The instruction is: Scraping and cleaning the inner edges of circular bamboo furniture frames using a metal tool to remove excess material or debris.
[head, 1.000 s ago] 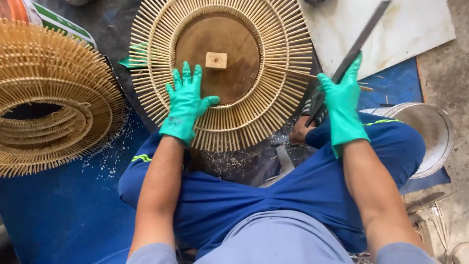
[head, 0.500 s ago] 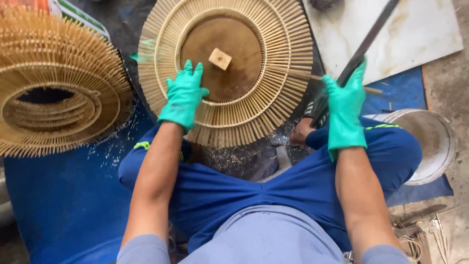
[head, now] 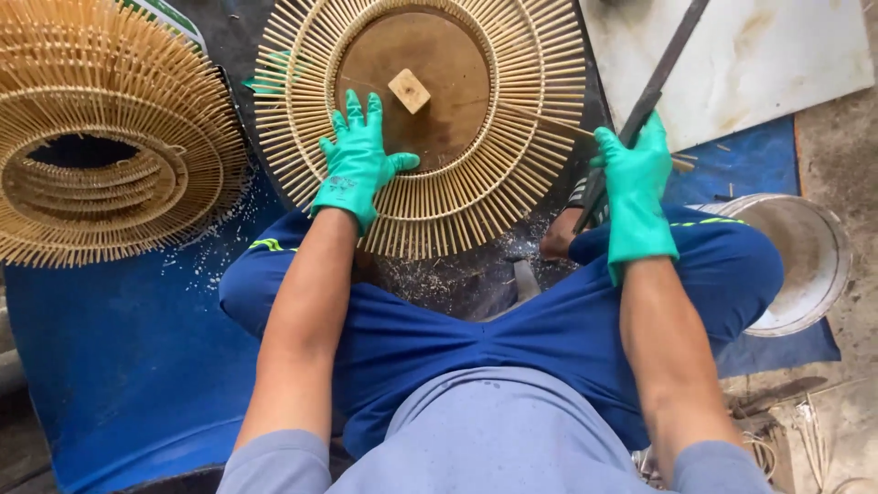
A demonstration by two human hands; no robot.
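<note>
Head view, looking down. Round bamboo-slat frame (head: 421,119) at upper centre, lying flat, likely steadied for work. Left hand (head: 358,160) in green glove, fingers spread, pressed flat on its slats. Right hand (head: 636,178), gloved, clenched around a long dark blade (head: 660,69) at right. Finished frames stacked (head: 101,137) upper left.

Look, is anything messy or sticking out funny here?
Yes. One thin stick juts sideways across the round bamboo frame, crossing its neat spokes near the right hand. Pale shavings are scattered over the blue mat beside the left hand.
</note>
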